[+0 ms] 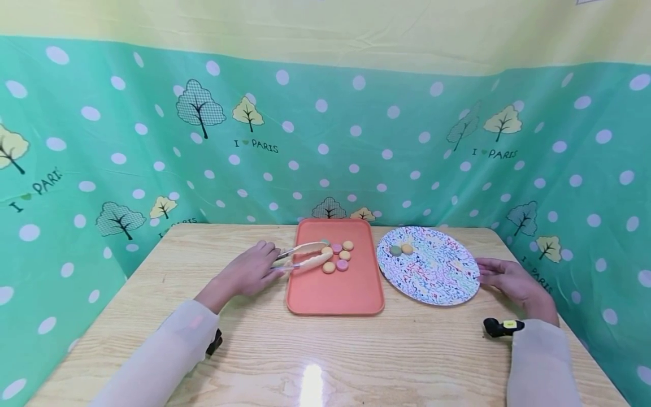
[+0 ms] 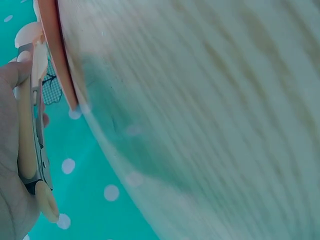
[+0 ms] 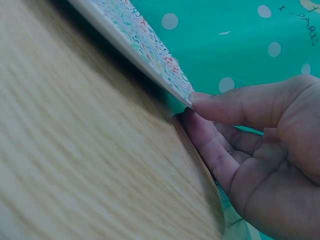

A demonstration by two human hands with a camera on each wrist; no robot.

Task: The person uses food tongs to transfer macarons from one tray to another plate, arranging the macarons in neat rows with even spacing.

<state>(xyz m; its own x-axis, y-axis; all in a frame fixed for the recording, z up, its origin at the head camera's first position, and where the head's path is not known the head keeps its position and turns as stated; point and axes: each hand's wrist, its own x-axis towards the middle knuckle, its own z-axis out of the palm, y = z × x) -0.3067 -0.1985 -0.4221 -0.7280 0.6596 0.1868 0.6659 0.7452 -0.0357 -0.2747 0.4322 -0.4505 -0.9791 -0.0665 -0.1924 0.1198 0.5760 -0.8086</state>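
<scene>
My left hand (image 1: 252,269) grips a pair of tongs (image 1: 313,261) with metal arms and cream ends. Its spread tips reach over the orange-red tray (image 1: 335,298) and overlap a cream macaron (image 1: 326,251) in the head view. Close by on the tray lie a pink macaron (image 1: 342,265), another cream one (image 1: 328,268) and several more, including a green one partly hidden by the tongs. At the right, my right hand (image 1: 515,280) pinches the rim of a round speckled plate (image 1: 432,274), thumb on top and fingers below. That plate carries a green macaron (image 1: 395,250) and a yellowish one (image 1: 407,249).
Tray and plate stand side by side on a light wooden table (image 1: 264,356). A green dotted curtain (image 1: 356,147) hangs behind the table and along both sides. A black wrist device (image 1: 500,327) sits by the right sleeve.
</scene>
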